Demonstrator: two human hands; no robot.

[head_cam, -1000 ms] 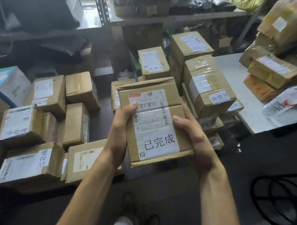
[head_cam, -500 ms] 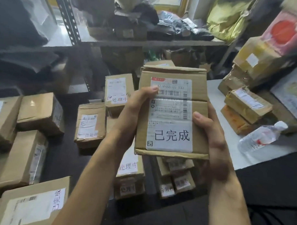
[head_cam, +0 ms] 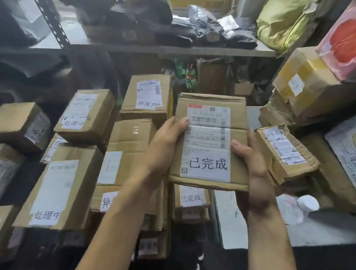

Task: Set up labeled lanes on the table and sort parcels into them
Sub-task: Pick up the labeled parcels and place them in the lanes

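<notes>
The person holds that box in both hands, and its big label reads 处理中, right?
Not quite. The head view shows the left hand and right hand holding the box, but its label reads 已完成.

Stacked boxes (head_cam: 130, 153) crowd left; parcel pile (head_cam: 285, 152) blocks right; white table (head_cam: 228, 221) strip bare.

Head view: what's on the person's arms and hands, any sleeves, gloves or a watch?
Nothing worn shows. The left hand and right hand are bare: no gloves, no watch. Both forearms are uncovered to the frame's bottom edge, no sleeve in sight.
</notes>
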